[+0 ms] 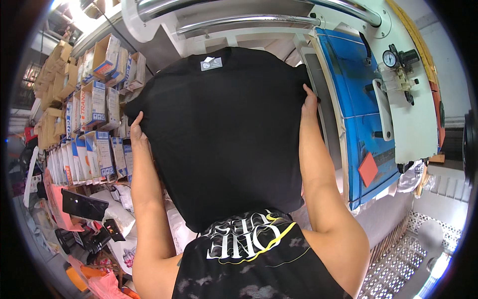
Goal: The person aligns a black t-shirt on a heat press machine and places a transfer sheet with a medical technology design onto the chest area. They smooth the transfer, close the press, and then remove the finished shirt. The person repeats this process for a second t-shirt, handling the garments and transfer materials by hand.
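A black T-shirt is spread out in front of me, its collar at the far end and its hem close to my body. A small grey label shows inside the neckline. At the shirt's left sleeve edge, my left hand grips the cloth with the thumb on top. My right hand pinches the right sleeve edge the same way, a little farther off. The other fingers of both hands are hidden beneath the fabric.
Chrome bars of a white machine cross the far side. On the right lies a blue framed panel with a red-orange square and a pressure gauge. Stacked cardboard boxes and a dark screen are at left.
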Demonstrator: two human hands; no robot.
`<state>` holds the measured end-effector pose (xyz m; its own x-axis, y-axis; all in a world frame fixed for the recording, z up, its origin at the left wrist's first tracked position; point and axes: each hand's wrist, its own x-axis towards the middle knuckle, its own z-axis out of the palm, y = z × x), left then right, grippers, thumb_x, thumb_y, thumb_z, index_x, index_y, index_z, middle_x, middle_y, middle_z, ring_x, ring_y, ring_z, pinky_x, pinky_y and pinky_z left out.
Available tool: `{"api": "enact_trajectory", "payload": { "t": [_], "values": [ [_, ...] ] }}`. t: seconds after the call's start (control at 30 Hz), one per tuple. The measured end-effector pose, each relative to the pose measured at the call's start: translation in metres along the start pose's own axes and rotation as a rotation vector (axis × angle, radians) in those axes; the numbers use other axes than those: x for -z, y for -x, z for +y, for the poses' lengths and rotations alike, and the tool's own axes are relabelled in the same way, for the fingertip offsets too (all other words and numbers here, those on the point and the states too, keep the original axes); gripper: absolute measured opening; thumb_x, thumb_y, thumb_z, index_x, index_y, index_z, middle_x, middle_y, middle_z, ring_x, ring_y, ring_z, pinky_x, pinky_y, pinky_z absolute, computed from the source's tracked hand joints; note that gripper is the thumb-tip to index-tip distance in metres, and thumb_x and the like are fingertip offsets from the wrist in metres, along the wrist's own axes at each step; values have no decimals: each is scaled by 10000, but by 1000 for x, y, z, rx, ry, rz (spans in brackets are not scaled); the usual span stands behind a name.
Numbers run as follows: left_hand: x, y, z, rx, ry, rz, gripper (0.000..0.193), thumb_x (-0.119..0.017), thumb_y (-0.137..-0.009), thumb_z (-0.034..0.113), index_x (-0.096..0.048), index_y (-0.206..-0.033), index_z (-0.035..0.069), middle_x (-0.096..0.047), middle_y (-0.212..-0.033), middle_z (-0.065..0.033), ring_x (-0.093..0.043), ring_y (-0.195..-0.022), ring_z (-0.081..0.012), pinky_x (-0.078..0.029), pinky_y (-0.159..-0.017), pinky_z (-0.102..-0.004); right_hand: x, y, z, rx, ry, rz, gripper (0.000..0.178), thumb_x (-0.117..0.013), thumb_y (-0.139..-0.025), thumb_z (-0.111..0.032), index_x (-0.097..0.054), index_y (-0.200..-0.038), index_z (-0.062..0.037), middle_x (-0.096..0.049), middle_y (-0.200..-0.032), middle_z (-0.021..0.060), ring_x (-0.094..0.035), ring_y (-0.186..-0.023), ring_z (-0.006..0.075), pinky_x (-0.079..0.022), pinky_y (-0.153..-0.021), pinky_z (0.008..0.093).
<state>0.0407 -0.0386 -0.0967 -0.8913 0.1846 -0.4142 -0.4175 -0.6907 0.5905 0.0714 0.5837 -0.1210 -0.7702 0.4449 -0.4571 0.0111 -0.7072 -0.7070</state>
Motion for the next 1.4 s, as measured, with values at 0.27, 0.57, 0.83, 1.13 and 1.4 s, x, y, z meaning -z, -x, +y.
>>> {"api": "enact_trajectory", "payload": {
  "t": [0.27,0.57,0.83,1.13,1.4],
  "values": [
    [18,-19,-16,-156,-11,288,323,-652,-879,139,-643,-1119,-76,-684,-1117,-221,-678,-1014,-352,-537,-957,-434,17,-19,28,193,273,159,415,-756,-825,-119,-652,-1190,49,-652,-1211,131,-602,-1119,275,-431,-1037,386],
    [20,-21,-18,-142,142,119,319,-599,-933,145,-632,-1091,-129,-688,-1078,-252,-696,-954,-362,-569,-905,-453,33,-30,2,-114,221,24,417,-609,-986,-237,-613,-1172,136,-668,-1161,232,-679,-1031,329,-554,-951,397],
    [11,-58,-34,-210,-34,284,329,-637,-934,166,-632,-1119,-106,-702,-1018,-202,-702,-881,-323,-585,-799,-424,67,-62,-12,109,798,486,519,-738,-892,-291,-633,-1121,164,-680,-1171,209,-678,-1014,294,-510,-917,378],
    [-9,126,-116,37,-669,247,580,-445,-1036,463,-588,-1293,-37,-661,-1196,-115,-618,-1084,-212,-470,-955,-327,42,188,22,-402,679,-78,668,-485,-996,-560,-554,-1326,18,-635,-1245,127,-624,-1104,207,-510,-942,355],
    [46,261,-200,-174,-1221,304,432,-521,-1016,346,-677,-1164,-29,-724,-1025,-41,-660,-853,-139,-531,-772,-301,130,275,42,-275,651,6,566,-402,-1059,-444,-571,-1307,36,-651,-1239,149,-644,-1103,243,-514,-947,355]
  ]
}}
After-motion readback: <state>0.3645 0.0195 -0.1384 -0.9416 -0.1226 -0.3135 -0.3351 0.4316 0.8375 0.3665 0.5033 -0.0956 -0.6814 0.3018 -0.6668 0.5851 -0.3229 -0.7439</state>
